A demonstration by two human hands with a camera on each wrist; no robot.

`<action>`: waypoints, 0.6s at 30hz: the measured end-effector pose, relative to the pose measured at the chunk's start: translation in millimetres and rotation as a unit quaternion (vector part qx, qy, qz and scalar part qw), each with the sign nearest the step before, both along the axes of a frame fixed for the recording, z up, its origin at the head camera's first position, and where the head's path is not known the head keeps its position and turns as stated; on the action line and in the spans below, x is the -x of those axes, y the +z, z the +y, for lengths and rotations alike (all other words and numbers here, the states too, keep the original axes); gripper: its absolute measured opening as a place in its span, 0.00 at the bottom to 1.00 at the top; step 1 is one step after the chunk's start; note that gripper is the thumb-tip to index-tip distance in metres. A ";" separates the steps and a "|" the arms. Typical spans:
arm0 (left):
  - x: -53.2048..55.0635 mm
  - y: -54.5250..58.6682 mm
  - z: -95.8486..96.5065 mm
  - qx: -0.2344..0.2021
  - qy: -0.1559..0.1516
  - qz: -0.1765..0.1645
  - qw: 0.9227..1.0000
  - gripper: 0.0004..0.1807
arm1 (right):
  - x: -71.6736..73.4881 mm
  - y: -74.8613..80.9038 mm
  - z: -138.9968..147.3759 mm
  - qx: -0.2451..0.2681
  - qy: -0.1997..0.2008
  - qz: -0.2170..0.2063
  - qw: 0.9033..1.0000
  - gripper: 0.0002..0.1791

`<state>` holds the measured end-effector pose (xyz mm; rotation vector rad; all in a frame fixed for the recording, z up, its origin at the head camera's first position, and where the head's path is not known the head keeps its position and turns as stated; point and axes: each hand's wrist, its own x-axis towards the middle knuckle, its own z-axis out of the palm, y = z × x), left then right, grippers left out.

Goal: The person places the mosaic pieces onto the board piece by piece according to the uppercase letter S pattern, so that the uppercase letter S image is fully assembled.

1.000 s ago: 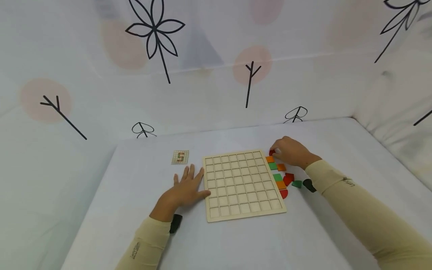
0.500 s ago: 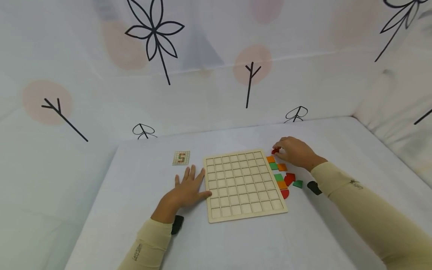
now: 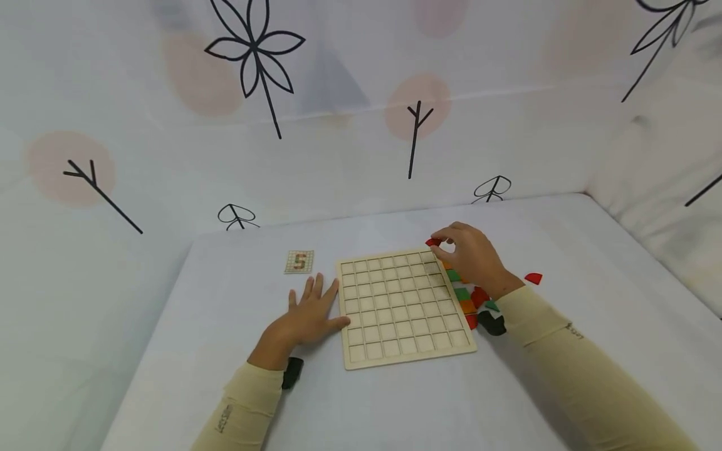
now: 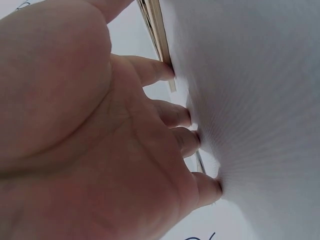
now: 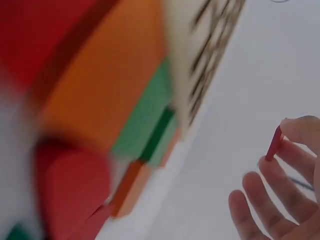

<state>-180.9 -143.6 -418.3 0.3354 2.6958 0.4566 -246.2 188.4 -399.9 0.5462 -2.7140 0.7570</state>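
Observation:
My right hand (image 3: pixel 475 255) pinches a thin red tile (image 3: pixel 432 242) between thumb and fingertips, just past the far right corner of the wooden grid board (image 3: pixel 403 306). In the right wrist view that red tile (image 5: pixel 273 144) stands edge-on in the pinch, the other fingers spread. Its full outline is hard to tell. My left hand (image 3: pixel 307 321) lies with fingers spread on the cloth at the board's left side, thumb over the edge. In the left wrist view the fingertips (image 4: pixel 184 141) press the cloth beside the board's edge.
Along the board's right edge lie several orange (image 3: pixel 468 307), green (image 3: pixel 462 294) and red tiles (image 3: pixel 479 296), partly under the right hand and wrist. A lone red tile (image 3: pixel 533 278) is farther right. A small pattern card (image 3: pixel 299 262) lies left of the board's far corner.
My right hand has lifted the red tile and carried it left to the board's far corner. Another red tile now shows to the right. The left hand stays put.

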 end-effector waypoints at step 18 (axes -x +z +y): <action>2.4 0.5 0.7 0.007 0.005 0.006 1.000 0.48 | -7.6 6.1 -44.8 0.078 0.010 -0.002 0.997 0.11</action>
